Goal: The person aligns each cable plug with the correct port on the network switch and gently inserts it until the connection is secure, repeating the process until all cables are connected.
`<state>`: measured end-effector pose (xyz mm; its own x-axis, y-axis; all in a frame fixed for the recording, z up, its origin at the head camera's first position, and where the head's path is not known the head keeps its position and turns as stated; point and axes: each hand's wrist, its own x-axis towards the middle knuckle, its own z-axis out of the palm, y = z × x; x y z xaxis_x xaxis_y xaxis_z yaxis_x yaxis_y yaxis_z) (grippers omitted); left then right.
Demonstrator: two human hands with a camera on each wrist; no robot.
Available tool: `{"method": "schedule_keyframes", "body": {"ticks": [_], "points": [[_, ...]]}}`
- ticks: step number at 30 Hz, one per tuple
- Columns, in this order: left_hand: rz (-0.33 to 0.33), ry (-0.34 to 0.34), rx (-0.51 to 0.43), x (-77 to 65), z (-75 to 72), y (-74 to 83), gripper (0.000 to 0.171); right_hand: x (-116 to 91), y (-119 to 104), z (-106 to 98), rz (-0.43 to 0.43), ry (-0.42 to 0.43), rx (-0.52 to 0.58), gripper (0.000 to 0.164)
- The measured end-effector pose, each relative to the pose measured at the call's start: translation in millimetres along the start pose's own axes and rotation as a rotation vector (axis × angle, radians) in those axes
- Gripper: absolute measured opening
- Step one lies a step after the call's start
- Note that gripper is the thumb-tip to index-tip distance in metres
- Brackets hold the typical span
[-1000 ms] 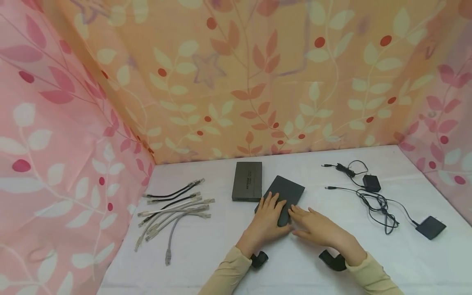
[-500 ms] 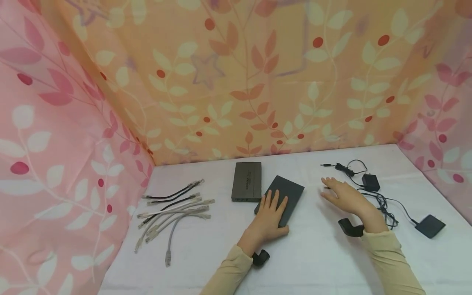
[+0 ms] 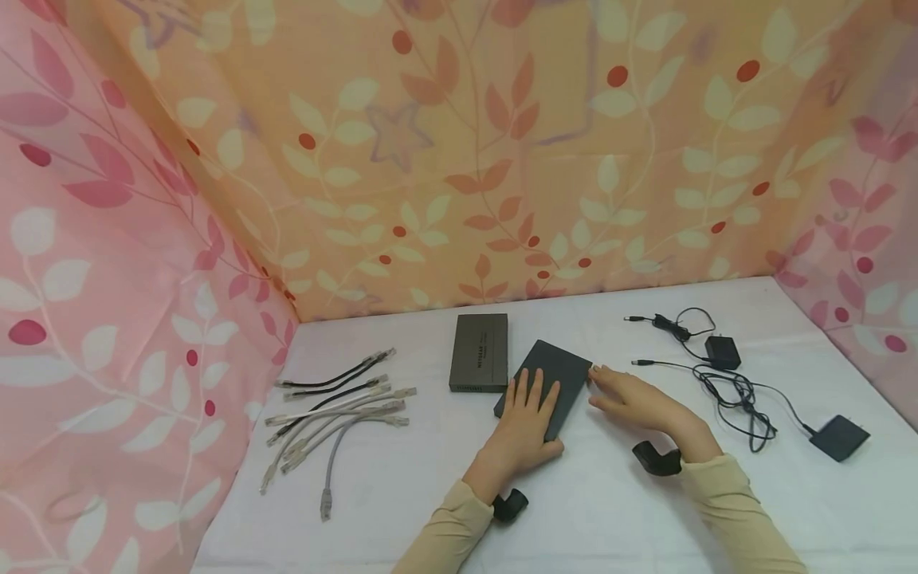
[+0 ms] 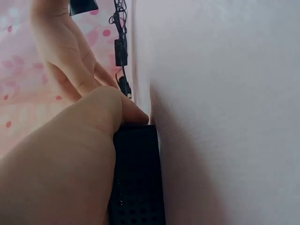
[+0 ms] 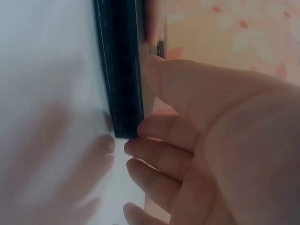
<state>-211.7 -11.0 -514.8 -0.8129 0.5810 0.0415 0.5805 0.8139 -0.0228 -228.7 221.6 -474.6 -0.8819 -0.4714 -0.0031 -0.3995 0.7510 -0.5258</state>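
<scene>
My left hand (image 3: 522,430) lies over the lower left part of a tilted dark blue-grey network switch (image 3: 562,379), its fingers spread across the top. In the left wrist view the thumb (image 4: 133,108) rests against the edge of that switch, above its small vent holes. At the switch's right corner is my right hand (image 3: 641,402), fingers extended and loosely bent. The right wrist view puts its fingertips (image 5: 147,126) at the end of the switch's ported side; whether they touch is hard to tell. A brown-grey NETGEAR switch (image 3: 479,355) lies just left, close to the tilted one.
Several short black, white and grey network cables (image 3: 344,418) lie at the left. On the right are two black power adapters, one small (image 3: 723,352) and one flat and square (image 3: 839,438), with coiled cords. Patterned cloth (image 3: 430,199) closes off the back and sides.
My right hand left the switch's lower right edge, swung right over the adapter cord's plug, then came back left to the switch's right corner. The left hand and both switches stayed put.
</scene>
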Motion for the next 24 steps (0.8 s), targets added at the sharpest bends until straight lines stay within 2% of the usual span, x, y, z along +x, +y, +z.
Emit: {"method": "schedule_keyframes", "body": {"ticks": [5,9,12,17,24], "points": [[0.022,-0.008,-0.105,-0.1,-2.0,-5.5,0.086,-2,-10,0,0.006,-0.017,0.011,0.066],[0.064,-0.073,-0.230,-4.8,-11.5,-19.2,0.093,-4,-22,3,0.019,-0.065,0.049,0.074],[0.075,-0.119,-0.293,-10.2,-23.9,-30.7,0.090,-3,-31,10,0.039,-0.103,0.074,0.077],[0.035,-0.127,-0.291,-15.3,-37.3,-41.9,0.078,-1,-39,19,0.044,-0.114,0.040,0.078],[0.040,-0.055,-0.263,-14.0,-34.5,-37.2,0.075,0,-39,19,0.053,-0.094,-0.011,0.075]]}}
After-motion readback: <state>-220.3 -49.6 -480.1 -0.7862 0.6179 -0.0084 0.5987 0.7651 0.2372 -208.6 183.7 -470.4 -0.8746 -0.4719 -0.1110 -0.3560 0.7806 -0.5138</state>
